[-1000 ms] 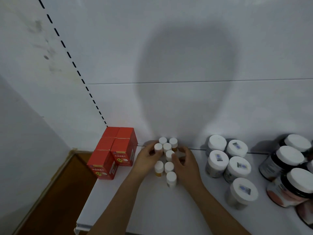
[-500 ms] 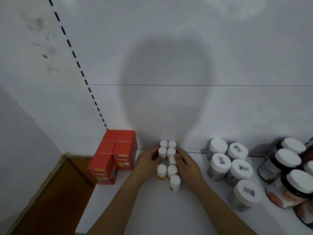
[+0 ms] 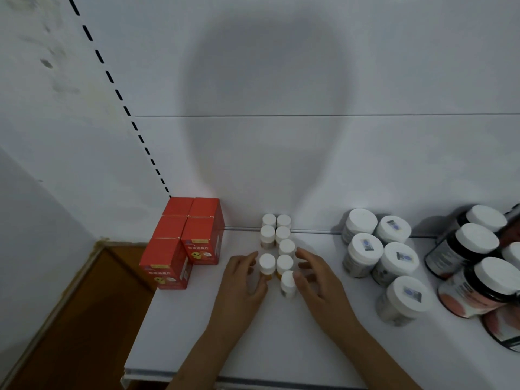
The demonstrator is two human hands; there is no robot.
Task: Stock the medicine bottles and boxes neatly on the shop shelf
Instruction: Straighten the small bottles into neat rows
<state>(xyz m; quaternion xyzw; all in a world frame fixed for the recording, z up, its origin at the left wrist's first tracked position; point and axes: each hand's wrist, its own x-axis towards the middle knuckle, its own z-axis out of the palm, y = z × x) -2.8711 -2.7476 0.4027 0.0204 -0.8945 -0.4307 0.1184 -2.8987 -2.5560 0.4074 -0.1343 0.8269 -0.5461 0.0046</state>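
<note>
The small bottles (image 3: 277, 250) stand upright in two short rows on the shelf (image 3: 197, 333), between both hands. The left hand (image 3: 244, 280) touches the front-left bottle with loosely spread fingers; the right hand (image 3: 316, 280), equally open, brushes the front-right one, which sits out of line. The red boxes' (image 3: 185, 240) print is too small to read.

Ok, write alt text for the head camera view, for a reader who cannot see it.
Two bare hands, the left hand and the right hand, flank a cluster of small white-capped bottles on a white shelf, fingers relaxed beside the nearest ones. Red boxes stand to the left; larger white-lidded jars and dark jars stand to the right.
</note>
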